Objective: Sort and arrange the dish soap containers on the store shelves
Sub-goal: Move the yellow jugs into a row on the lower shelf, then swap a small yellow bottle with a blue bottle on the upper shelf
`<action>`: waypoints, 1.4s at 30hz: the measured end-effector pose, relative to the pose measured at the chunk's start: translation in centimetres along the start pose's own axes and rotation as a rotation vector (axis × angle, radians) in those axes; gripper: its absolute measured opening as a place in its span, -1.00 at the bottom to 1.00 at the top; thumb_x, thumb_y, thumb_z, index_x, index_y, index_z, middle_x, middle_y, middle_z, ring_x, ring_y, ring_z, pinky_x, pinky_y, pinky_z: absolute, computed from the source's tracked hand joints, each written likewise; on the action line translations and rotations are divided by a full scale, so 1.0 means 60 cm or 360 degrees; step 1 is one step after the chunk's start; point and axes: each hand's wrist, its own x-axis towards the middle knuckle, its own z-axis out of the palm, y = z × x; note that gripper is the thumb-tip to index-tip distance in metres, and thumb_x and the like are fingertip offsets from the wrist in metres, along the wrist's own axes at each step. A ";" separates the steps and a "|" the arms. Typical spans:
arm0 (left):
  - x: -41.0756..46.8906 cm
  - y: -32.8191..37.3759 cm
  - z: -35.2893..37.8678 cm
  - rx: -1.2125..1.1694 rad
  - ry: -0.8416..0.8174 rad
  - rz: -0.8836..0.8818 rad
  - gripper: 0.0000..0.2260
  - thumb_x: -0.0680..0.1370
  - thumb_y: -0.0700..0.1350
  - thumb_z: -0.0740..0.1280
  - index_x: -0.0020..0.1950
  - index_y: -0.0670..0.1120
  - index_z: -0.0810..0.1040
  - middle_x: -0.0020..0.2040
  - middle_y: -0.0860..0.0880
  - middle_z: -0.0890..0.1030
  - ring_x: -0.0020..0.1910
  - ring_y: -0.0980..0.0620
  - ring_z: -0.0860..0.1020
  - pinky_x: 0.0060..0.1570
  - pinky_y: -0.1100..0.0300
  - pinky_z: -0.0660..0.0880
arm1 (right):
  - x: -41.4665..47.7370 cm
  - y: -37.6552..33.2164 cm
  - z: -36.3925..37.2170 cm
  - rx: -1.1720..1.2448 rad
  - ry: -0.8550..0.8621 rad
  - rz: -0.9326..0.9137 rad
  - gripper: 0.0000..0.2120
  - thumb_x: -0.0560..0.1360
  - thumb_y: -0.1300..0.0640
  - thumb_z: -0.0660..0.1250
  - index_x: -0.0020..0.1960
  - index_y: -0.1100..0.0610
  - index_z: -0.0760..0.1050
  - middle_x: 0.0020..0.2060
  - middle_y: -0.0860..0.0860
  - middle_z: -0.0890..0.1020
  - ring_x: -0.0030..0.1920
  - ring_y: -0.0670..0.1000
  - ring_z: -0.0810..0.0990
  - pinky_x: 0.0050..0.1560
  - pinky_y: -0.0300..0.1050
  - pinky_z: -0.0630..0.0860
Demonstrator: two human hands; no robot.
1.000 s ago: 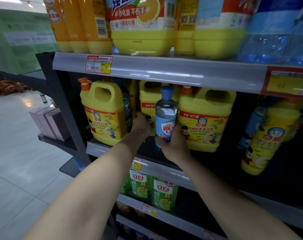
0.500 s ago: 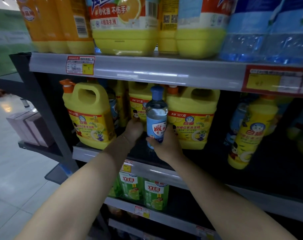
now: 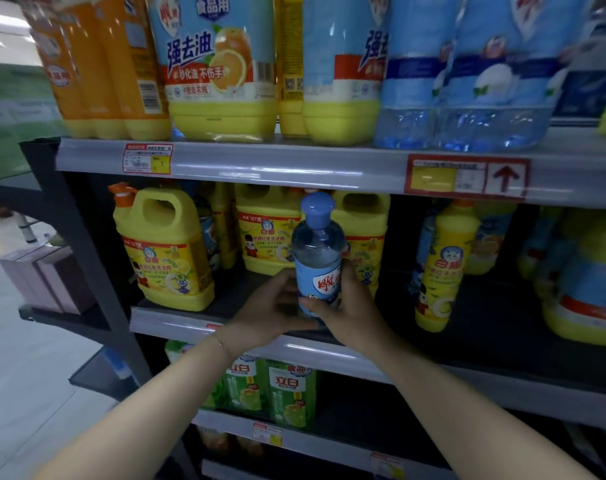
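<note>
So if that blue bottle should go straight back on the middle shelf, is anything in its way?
Yes. Two yellow jugs stand right behind the blue bottle, held by the left hand and right hand. Bare shelf shows left of it.

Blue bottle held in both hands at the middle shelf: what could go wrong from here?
1. The bottle, gripped low by the left hand and right hand, is near the front edge of the shelf; released there, it might tip off onto the floor.
2. It is tall and narrow, and the jugs stand close behind; pushing it back may bump them and knock it over.
</note>
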 end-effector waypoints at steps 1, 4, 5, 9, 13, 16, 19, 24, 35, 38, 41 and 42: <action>-0.002 0.006 0.010 -0.0005 0.0025 0.0045 -0.39 0.35 -0.33 0.54 0.34 -0.10 0.41 0.19 -0.09 0.62 0.18 -0.05 0.59 0.18 -0.13 0.53 | -0.007 -0.009 -0.013 -0.0010 -0.0003 -0.0012 -0.45 0.38 0.13 0.52 0.22 -0.09 0.29 0.04 -0.31 0.54 0.05 -0.36 0.54 -0.01 -0.37 0.51; -0.006 0.033 0.038 0.0020 0.0081 0.0217 -0.39 0.30 -0.14 0.56 0.31 0.02 0.46 0.17 -0.01 0.63 0.18 -0.04 0.59 0.16 -0.11 0.54 | -0.032 -0.039 -0.056 -0.0093 -0.0032 -0.0029 -0.43 0.36 0.04 0.52 0.20 -0.20 0.27 0.01 -0.39 0.52 0.05 -0.43 0.50 0.00 -0.37 0.50; -0.007 0.043 0.050 0.0057 0.0100 0.0284 -0.41 0.30 -0.11 0.55 0.29 0.08 0.47 0.17 0.02 0.64 0.17 -0.02 0.59 0.15 -0.09 0.55 | -0.041 -0.048 -0.072 -0.0109 -0.0045 -0.0044 -0.44 0.36 0.02 0.52 0.19 -0.22 0.27 0.02 -0.38 0.53 0.08 -0.39 0.50 0.05 -0.29 0.52; -0.010 0.094 0.104 0.0155 0.0130 0.0463 -0.47 0.28 -0.01 0.54 0.19 0.28 0.49 0.13 0.14 0.64 0.14 0.10 0.59 0.07 0.07 0.56 | -0.079 -0.087 -0.146 -0.0015 -0.0080 -0.0113 -0.47 0.32 0.01 0.50 0.19 -0.21 0.35 0.13 -0.22 0.59 0.18 -0.20 0.55 0.19 0.00 0.54; -0.009 0.166 0.152 0.0226 0.0120 0.0630 -0.48 0.25 0.03 0.53 0.19 0.21 0.51 0.10 0.16 0.64 0.08 0.13 0.60 0.01 0.20 0.55 | -0.107 -0.147 -0.227 -0.0124 0.0020 -0.0290 -0.41 0.30 -0.08 0.50 0.25 -0.06 0.36 0.09 -0.18 0.62 0.13 -0.13 0.60 0.09 0.04 0.59; -0.002 0.231 0.183 0.0265 0.0024 0.0880 -0.49 0.31 0.01 0.52 0.23 0.12 0.51 0.11 0.11 0.64 0.07 0.04 0.61 -0.02 0.13 0.58 | -0.118 -0.194 -0.288 -0.0225 0.0147 -0.0460 -0.38 0.33 -0.07 0.51 0.29 0.00 0.32 0.09 -0.14 0.63 0.10 -0.07 0.63 0.03 0.07 0.61; 0.016 0.290 0.210 0.0369 0.0072 0.1111 -0.51 0.35 0.06 0.50 0.25 0.05 0.53 0.07 0.07 0.61 0.01 -0.01 0.59 -0.11 0.15 0.54 | -0.119 -0.235 -0.342 -0.0206 0.0277 -0.0556 -0.39 0.32 -0.05 0.52 0.26 0.06 0.32 0.04 -0.05 0.65 0.04 0.01 0.66 -0.05 0.14 0.62; 0.060 0.375 0.220 0.0228 0.0589 0.1433 -0.59 0.38 0.22 0.44 0.12 0.05 0.54 0.02 0.00 0.54 -0.15 0.08 0.52 -0.27 0.17 0.48 | -0.088 -0.298 -0.408 -0.0275 0.0735 -0.0634 -0.50 0.35 -0.07 0.49 0.18 0.06 0.37 -0.08 -0.14 0.65 -0.11 -0.17 0.67 -0.19 -0.11 0.65; 0.190 0.414 0.188 0.1745 0.1139 0.1237 -0.14 0.45 0.33 0.27 0.58 0.03 -0.07 0.60 -0.06 -0.09 0.56 -0.07 -0.13 0.39 -0.11 -0.02 | 0.049 -0.327 -0.450 -0.0729 0.0949 -0.0251 -0.33 0.44 -0.20 0.37 0.40 0.09 0.22 -0.05 -0.06 0.60 -0.05 0.04 0.61 -0.02 0.10 0.58; 0.201 0.410 0.184 0.1876 0.1139 0.1263 -0.16 0.48 0.36 0.16 0.58 0.03 -0.16 0.60 -0.06 -0.12 0.56 -0.03 -0.18 0.40 -0.07 -0.14 | 0.053 -0.317 -0.440 -0.0819 0.0876 -0.0151 -0.28 0.48 -0.24 0.29 0.47 0.11 0.13 0.01 0.00 0.61 -0.04 0.09 0.60 -0.05 0.08 0.58; 0.205 0.401 0.184 0.1953 0.1159 0.1298 -0.22 0.53 0.33 0.10 0.58 -0.02 -0.15 0.59 -0.09 -0.11 0.56 -0.03 -0.18 0.40 -0.10 -0.16 | 0.051 -0.309 -0.430 -0.0943 0.0795 -0.0178 -0.26 0.52 -0.20 0.25 0.51 0.10 0.00 -0.03 -0.01 0.58 -0.11 0.09 0.58 -0.15 0.07 0.57; 0.205 0.397 0.183 0.1982 0.1175 0.1326 -0.25 0.55 0.31 0.06 0.58 -0.04 -0.13 0.59 -0.11 -0.10 0.56 -0.03 -0.17 0.40 -0.12 -0.14 | 0.050 -0.309 -0.428 -0.0960 0.0746 -0.0192 -0.25 0.52 -0.17 0.27 0.51 0.09 -0.03 -0.02 -0.01 0.56 -0.10 0.09 0.57 -0.14 0.07 0.57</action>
